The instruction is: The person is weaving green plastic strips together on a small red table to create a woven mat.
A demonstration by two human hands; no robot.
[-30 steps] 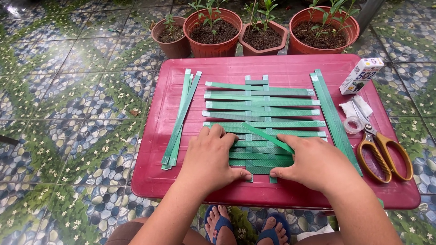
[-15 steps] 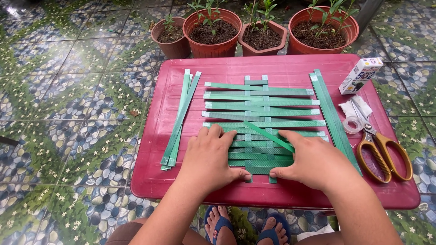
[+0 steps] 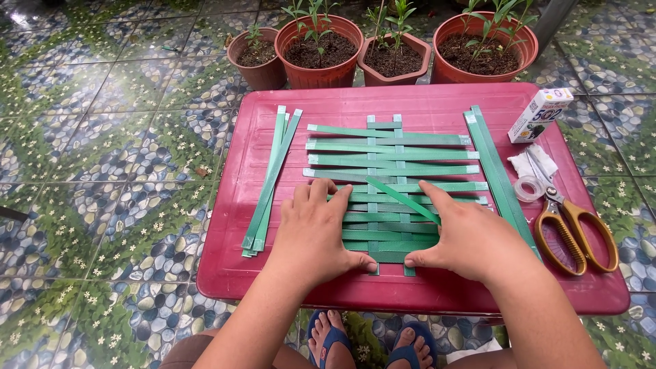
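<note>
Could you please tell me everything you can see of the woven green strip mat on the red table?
The woven green mat is made of flat, glossy green strips, plastic-looking strapping, with long crosswise strips interlaced over a few lengthwise ones. It lies flat on the middle of the red table, its strip ends sticking out unevenly at the sides. One loose strip runs diagonally across its near part. The left hand and the right hand press flat on its near end, thumbs meeting at its near edge. Its weave looks unfinished.
</note>
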